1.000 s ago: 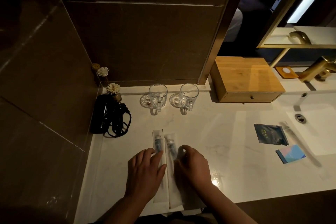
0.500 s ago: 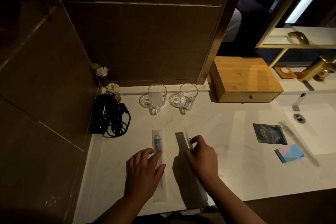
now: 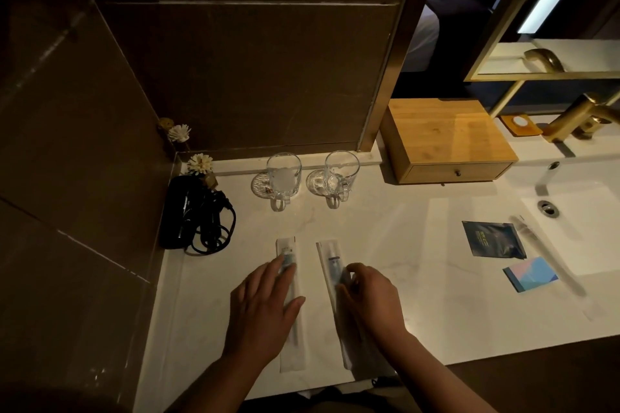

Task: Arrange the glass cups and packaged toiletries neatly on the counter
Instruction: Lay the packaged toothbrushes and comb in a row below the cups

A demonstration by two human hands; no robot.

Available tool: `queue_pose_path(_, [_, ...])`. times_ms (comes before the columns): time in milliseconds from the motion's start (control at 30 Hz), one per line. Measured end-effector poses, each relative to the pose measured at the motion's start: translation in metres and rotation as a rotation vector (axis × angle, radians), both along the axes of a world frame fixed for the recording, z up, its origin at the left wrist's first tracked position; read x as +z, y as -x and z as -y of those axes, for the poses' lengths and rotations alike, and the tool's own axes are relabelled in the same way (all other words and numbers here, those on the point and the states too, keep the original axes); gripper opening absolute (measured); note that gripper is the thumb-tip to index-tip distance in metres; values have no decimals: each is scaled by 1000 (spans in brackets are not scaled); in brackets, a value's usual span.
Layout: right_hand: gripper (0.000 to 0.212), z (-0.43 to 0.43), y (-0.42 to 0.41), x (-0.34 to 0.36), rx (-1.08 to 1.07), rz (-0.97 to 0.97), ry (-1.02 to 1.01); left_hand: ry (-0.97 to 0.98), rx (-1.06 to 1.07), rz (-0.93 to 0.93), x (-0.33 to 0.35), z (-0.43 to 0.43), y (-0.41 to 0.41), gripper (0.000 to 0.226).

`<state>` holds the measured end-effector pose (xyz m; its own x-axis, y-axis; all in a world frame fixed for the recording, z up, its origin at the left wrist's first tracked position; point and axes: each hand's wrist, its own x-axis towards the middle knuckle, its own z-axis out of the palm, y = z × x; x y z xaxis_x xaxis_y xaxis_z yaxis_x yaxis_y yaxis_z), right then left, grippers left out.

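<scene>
Two long white toothbrush packets lie lengthwise on the white counter point(image 3: 385, 245). My left hand point(image 3: 265, 308) rests flat on the left packet point(image 3: 288, 250), fingers spread. My right hand point(image 3: 369, 298) pinches the right edge of the right packet point(image 3: 330, 256), which lies flat a short gap from the first. Two glass cups stand on glass coasters at the back: the left cup point(image 3: 282, 178) and the right cup point(image 3: 339, 174), handles facing me. A dark sachet point(image 3: 491, 238), a blue-pink packet point(image 3: 530, 273) and a clear long packet point(image 3: 543, 251) lie at the right.
A black hair dryer point(image 3: 188, 211) with coiled cord sits in the left corner below small flowers point(image 3: 199, 163). A wooden drawer box point(image 3: 446, 141) stands at the back. The sink point(image 3: 587, 228) and gold faucet point(image 3: 577, 117) are at the right. Dark tiled walls close the left and back.
The two toothbrush packets lay side by side touching; my right hand lifted the right one on edge, moved it rightward and laid it flat, leaving a gap. My left hand stayed on its packet.
</scene>
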<state>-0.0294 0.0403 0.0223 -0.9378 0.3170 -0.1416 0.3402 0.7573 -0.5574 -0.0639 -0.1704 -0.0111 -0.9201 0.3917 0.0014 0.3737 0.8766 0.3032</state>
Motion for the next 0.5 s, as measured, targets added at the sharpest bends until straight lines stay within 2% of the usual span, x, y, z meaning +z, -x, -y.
queue_pose_path(100, [14, 3, 2, -3, -9, 10, 22, 81, -94, 38, 2, -3, 1, 58])
queue_pose_path(500, [13, 4, 0, -10, -13, -27, 68, 94, -88, 77, -2, 0, -13, 63])
